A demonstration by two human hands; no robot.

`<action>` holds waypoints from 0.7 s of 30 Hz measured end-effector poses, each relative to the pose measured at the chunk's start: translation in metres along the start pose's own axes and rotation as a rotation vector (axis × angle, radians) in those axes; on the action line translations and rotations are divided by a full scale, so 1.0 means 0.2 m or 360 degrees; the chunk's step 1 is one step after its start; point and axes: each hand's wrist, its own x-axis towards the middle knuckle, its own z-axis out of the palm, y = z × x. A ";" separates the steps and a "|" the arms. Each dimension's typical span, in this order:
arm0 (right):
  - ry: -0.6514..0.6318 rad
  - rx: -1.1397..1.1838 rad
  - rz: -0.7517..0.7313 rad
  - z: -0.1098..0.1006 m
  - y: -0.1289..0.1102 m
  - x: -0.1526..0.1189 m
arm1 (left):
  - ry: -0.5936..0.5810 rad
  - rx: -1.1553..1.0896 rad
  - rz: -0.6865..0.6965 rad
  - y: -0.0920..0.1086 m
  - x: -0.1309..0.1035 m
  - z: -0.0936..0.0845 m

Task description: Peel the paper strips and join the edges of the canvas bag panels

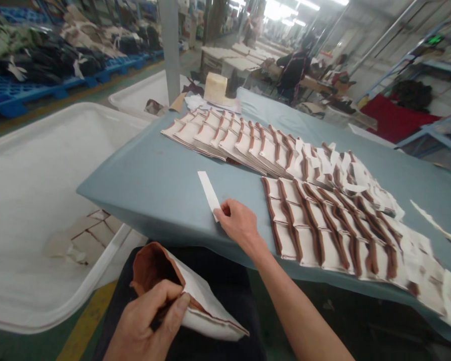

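Over the lap, my left hand (152, 313) pinches the edge of a cream fabric piece (210, 306) with a rust-brown lining, its mouth gaping toward the left. At the near edge of the blue-grey covered table (154, 180), my right hand (236, 220) has thumb and finger closed on the lower end of a white strip (208, 193). The strip's other end points away across the table. To the right of this hand lie overlapping rows of cream pieces with brown edges (308, 225).
Farther back on the table are another row of cream pieces (240, 138), loose white strips (325, 160) and a yellowish block (215, 87). A large white bin (33, 165) stands at the left, holding some cream pieces. A person (295, 70) is in the background.
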 end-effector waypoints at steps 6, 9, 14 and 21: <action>-0.0292 0.0738 -0.0027 -0.06 0.07 0.03 | 0.0234 0.0085 0.0128 -0.08 0.05 -0.01; -0.0360 0.1062 -0.0022 -0.09 0.08 0.02 | 0.0265 0.0095 0.0199 -0.07 0.08 0.00; -0.0476 0.1348 0.0018 -0.12 0.06 -0.05 | 0.0317 0.0074 0.0115 -0.05 0.08 -0.01; -0.0475 0.1493 0.0002 -0.15 0.01 -0.20 | -0.0049 -0.0383 -0.0156 -0.03 0.15 0.05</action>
